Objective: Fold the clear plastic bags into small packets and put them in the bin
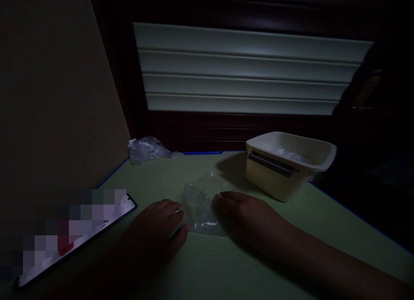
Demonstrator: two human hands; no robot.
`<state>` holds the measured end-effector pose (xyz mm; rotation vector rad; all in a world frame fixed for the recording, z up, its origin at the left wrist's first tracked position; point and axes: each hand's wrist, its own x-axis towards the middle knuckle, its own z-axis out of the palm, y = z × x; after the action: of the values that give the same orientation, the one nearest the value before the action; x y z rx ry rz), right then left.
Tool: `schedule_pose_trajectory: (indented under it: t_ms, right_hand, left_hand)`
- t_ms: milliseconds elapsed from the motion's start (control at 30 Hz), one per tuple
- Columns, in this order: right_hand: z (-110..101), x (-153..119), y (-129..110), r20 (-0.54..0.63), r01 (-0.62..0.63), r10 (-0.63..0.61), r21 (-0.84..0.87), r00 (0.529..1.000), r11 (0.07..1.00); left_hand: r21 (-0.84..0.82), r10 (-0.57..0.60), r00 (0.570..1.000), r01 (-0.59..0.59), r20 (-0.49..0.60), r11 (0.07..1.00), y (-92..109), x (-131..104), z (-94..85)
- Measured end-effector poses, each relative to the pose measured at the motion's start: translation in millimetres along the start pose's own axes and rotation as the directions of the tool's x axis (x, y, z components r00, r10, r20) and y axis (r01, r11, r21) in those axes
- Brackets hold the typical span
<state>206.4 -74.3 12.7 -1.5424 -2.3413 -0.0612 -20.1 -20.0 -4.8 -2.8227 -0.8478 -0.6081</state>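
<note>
A clear plastic bag (202, 205) lies spread on the green tabletop in front of me, wrinkled and shiny. My left hand (160, 226) is at the bag's left edge, thumb and fingers apart; whether the fingertips touch the plastic is hard to tell. On the bag's right side, my right hand (242, 209) rests with its fingers stretched out over the plastic. The tips of its lower fingers are in shadow. Dim light blurs the details of both hands.
A cream plastic bin (268, 179) with clear plastic inside stands at the right. Crumpled clear plastic (147, 149) lies at the back left. A phone (97, 226), partly pixelated, is at the left on the table (207, 265). Behind rises a dark frame with pale slats (239, 71).
</note>
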Motion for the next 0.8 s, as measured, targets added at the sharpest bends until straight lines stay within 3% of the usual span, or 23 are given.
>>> schedule_pose_trajectory:
  t_ms: [167, 267, 400, 533, 800]
  right_hand:
    - [5, 3, 3, 0.020, 0.010, -0.009, -0.024, 1.000, 1.000]
    - [8, 3, 6, 0.048, 0.025, -0.025, -0.017, 0.999, 1.000]
    - [8, 3, 10, 0.083, 0.037, -0.037, 0.004, 0.996, 0.999]
    - [3, 2, 10, 0.126, 0.122, -0.135, 0.102, 0.983, 0.987]
    - [-3, 1, 5, 0.148, 0.219, -0.269, 0.290, 0.952, 0.932]
  left_hand:
    - [-0.018, 0.055, 0.999, -0.055, 0.000, 0.998, 12, -1, -3.5]
    - [-0.013, 0.072, 0.995, -0.073, -0.067, 0.997, 12, -2, -2.3]
    - [-0.033, -0.044, 0.985, 0.039, -0.168, 0.999, 1, -2, -0.6]
    - [-0.153, -0.099, 0.984, 0.076, -0.148, 0.985, -9, 0, 1.9]
    - [-0.228, 0.029, 0.997, -0.043, -0.066, 0.973, -1, 0, 1.2]
